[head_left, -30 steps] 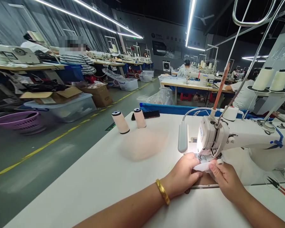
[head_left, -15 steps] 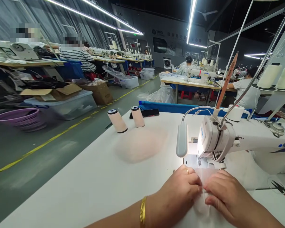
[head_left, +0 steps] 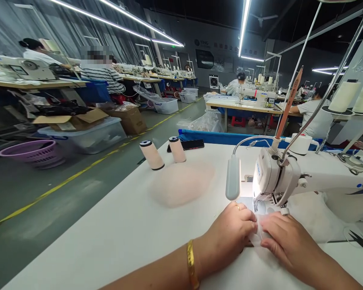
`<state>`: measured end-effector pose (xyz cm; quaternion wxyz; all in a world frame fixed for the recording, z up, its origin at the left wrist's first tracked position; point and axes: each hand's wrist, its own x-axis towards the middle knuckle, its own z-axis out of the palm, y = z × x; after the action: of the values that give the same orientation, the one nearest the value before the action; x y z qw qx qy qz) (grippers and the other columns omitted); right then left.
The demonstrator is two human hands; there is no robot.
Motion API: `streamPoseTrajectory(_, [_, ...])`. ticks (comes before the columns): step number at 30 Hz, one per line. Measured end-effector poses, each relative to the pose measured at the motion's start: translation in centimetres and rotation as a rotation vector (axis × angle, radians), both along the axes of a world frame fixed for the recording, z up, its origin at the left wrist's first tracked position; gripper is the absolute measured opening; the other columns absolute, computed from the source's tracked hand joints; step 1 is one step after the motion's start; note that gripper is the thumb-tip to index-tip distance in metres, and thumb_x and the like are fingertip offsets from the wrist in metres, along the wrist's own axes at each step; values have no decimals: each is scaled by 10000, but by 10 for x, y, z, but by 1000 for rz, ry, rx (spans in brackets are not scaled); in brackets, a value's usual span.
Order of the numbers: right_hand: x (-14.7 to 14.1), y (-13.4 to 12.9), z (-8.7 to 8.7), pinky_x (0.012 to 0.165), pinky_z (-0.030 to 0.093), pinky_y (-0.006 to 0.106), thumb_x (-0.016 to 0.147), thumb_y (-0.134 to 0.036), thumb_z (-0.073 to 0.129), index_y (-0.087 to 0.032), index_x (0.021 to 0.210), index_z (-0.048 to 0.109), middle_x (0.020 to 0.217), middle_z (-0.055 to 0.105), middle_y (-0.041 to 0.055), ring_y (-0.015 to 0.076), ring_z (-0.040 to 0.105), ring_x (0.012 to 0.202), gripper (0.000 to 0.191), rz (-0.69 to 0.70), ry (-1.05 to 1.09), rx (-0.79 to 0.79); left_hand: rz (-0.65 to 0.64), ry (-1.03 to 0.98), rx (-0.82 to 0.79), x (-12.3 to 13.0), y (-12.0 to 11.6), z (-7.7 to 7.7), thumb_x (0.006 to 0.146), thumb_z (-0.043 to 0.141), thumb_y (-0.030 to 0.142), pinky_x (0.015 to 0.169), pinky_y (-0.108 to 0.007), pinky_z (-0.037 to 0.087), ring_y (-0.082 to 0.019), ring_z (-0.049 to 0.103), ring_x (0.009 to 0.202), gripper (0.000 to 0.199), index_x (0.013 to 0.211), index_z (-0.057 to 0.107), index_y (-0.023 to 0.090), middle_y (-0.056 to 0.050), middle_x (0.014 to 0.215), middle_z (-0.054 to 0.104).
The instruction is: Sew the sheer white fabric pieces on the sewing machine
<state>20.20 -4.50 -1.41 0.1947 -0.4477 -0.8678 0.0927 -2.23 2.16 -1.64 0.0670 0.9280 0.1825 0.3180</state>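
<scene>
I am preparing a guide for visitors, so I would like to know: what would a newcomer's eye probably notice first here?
Probably the lit front of the white sewing machine, with the left hand and right hand at the thin white fabric just before it. Next, perhaps, the gold bangle on the left wrist and the reddish pencil slanting point-up above the machine's head.

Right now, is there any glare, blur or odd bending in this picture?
Head view: the ceiling tubes glare white; head view: a small lamp glows beside the sewing machine; head view: two spools lean, probably wide-lens distortion; head view: the pinkish patch has hazy edges, sheer cloth or blur, I can't tell; head view: pixelation hides the head of a person in stripes.
</scene>
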Motion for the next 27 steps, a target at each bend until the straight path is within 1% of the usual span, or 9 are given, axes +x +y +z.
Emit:
streamPoseTrajectory(3, [-1,-1,0,835,468,412,1065,-323,546,-230,1099,584,1092,692,54,276,627,963,106,-21,-22,-1,14,19,25,0,4,1,913,531,75,714,-342,408,-188,598,781,205,883,695,195,-35,933,737])
streamPoseTrajectory(8, [-5,-3,1,820,492,439,885,-543,784,-247,1176,572,1192,675,73,323,614,994,466,-61,-52,7,53,72,-11,1,8,0,947,488,94,719,-333,421,-194,584,792,238,846,681,187,-39,893,702])
streamPoseTrajectory(9, [-5,-3,0,802,493,432,912,-506,765,-248,1164,574,1171,678,69,316,616,971,408,-63,-61,9,63,84,-31,1,8,-1,958,485,105,706,-327,420,-191,575,772,243,836,678,188,-36,861,686])
streamPoseTrajectory(11, [-4,0,-3,754,485,407,1025,-347,605,-244,1087,582,1070,687,57,287,621,904,122,-60,-54,32,77,87,-94,3,10,-3,953,482,100,712,-319,435,-192,577,774,240,878,689,192,-35,852,671])
streamPoseTrajectory(12, [-4,1,-5,735,480,395,1058,-262,499,-242,1050,583,1022,687,54,274,622,878,87,-65,-32,51,80,78,-136,4,11,-3,928,488,81,732,-317,451,-196,589,800,239,926,698,195,-38,878,675])
streamPoseTrajectory(14, [-3,5,-7,715,477,377,1077,-182,362,-244,1029,585,979,693,47,253,626,844,237,-106,49,80,85,61,-230,5,14,-2,853,507,42,783,-312,478,-204,612,870,294,1002,706,199,-43,941,686])
streamPoseTrajectory(20, [-9,11,0,805,513,359,1112,-300,371,-276,1076,623,1005,728,27,240,662,927,256,-252,300,70,109,96,-386,7,18,7,831,502,67,739,-272,478,-182,598,819,216,790,671,194,-24,858,641])
streamPoseTrajectory(24, [-9,8,3,760,505,340,1132,-326,287,-266,991,599,930,710,25,224,650,843,348,-223,306,-12,97,108,-305,7,15,8,815,521,66,713,-276,460,-182,579,796,208,778,682,192,-29,839,635])
streamPoseTrajectory(27, [-5,2,5,769,488,359,1136,-441,268,-250,1004,570,953,691,42,234,626,851,381,-110,208,-35,88,69,-163,4,8,5,847,541,82,683,-299,434,-191,558,774,226,824,730,203,-46,843,641])
